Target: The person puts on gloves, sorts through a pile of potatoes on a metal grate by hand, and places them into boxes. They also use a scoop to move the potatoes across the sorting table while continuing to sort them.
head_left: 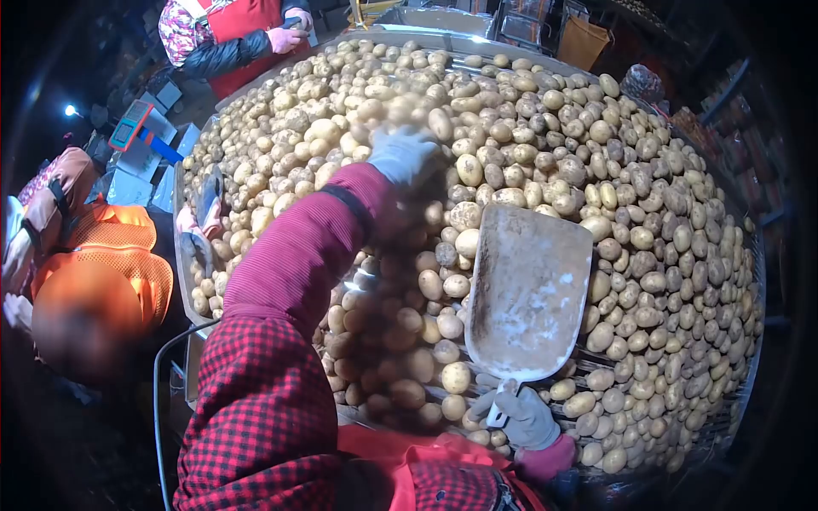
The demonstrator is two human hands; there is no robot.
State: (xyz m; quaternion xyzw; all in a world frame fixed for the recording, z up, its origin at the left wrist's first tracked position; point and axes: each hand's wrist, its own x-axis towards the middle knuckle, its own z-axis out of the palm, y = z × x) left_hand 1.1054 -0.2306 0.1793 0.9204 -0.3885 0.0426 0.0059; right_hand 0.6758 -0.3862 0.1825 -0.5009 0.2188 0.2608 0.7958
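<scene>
A broad heap of potatoes covers the large metal-rimmed table. My left hand, in a pale glove, reaches over the far middle of the heap; it is smeared by motion, and its fingers and anything in them cannot be made out. At the near edge my right hand, in a grey glove, is closed round the white handle of a scoop. The scoop is wide, flat and worn, lies on the potatoes and points away from me, with no potatoes on its blade.
A person in a red apron stands at the far left edge, hands together. Another person in an orange vest is at the left. Near them are a red-and-blue scale display and a curved metal rod. Crates stand beyond the table.
</scene>
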